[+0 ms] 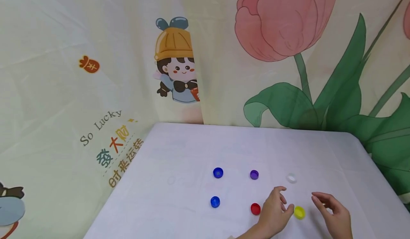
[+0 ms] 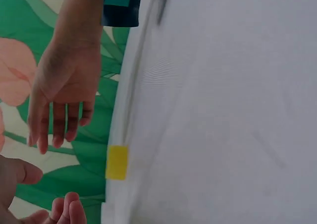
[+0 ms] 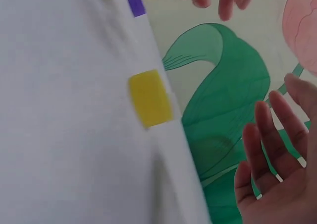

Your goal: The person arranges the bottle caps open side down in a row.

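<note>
A small round yellow cap (image 1: 299,212) lies on the white table between my two hands. My left hand (image 1: 274,211) hovers just left of it, fingers loosely bent and holding nothing. On its other side is my right hand (image 1: 334,214), fingers relaxed and likewise holding nothing. The right wrist view has the yellow cap (image 3: 150,98) standing clear of the spread fingers of the right hand (image 3: 280,154). Close to the left hand, a red cap (image 1: 255,209) lies beside the wrist. A whitish ring-like cap (image 1: 291,178) sits farther back, beyond the hands.
A purple cap (image 1: 254,175) lies behind the red one. Two blue caps, one at the back (image 1: 218,173) and one nearer (image 1: 215,202), are to the left. The white table (image 1: 166,153) ends at a printed curtain (image 1: 221,54).
</note>
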Tool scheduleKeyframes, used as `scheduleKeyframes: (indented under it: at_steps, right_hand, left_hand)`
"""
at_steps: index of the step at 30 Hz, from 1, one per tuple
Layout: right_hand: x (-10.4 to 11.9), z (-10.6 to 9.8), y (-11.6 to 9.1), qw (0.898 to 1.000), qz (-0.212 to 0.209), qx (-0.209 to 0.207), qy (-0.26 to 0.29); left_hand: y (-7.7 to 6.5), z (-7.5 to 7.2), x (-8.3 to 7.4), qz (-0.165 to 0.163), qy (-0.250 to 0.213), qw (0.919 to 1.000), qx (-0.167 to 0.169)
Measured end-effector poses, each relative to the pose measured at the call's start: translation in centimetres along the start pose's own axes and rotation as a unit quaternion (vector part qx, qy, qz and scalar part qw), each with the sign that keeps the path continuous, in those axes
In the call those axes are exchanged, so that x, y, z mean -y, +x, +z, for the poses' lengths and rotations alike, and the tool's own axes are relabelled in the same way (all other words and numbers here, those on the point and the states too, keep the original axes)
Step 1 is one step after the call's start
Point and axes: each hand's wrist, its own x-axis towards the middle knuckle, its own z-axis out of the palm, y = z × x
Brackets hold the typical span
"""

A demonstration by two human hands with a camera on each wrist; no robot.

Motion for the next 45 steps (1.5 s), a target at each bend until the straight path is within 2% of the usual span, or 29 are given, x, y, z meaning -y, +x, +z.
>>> scheduleKeyframes:
  at_steps: [2,5,9,15,23,28,36,41,45]
  right_hand:
    - [-0.7,0.1,-0.3,1.0,0.016,0.017,-0.001]
    - [-1.7,0.3,-0.6,0.998,0.038,0.044,-0.003]
    - [-3.0,0.5,-0.4,0.995,0.039,0.086,-0.007]
    - [-5.0,1.2,0.3,0.989,0.013,0.144,-0.03]
    - [-5.2,1.3,0.2,0.983,-0.051,0.162,-0.074]
    - [-5.1,0.8,0.2,0.978,-0.082,0.177,-0.074]
    - [-5.1,0.5,0.4,0.971,-0.069,0.206,-0.098]
    - [-5.1,0.7,0.5,0.971,-0.06,0.208,-0.106]
    - [-5.1,0.8,0.4,0.971,-0.074,0.202,-0.1]
  left_hand:
    - [-0.4,0.9,0.5,-0.007,0.016,0.9997,0.019]
    - [-0.8,1.8,1.2,-0.003,0.049,0.9984,0.028]
    - [-1.0,2.6,2.0,0.018,0.096,0.9951,0.016]
    - [-1.1,3.4,3.0,0.065,0.153,0.9861,-0.004]
    - [-1.1,3.9,3.1,0.099,0.219,0.9706,-0.009]
    - [-0.9,4.1,3.1,0.108,0.245,0.9636,-0.007]
    - [-0.8,4.2,3.0,0.114,0.256,0.96,0.006]
    - [-0.7,4.1,3.1,0.127,0.272,0.9541,0.0]
    - [-0.8,4.0,3.1,0.134,0.276,0.9516,-0.008]
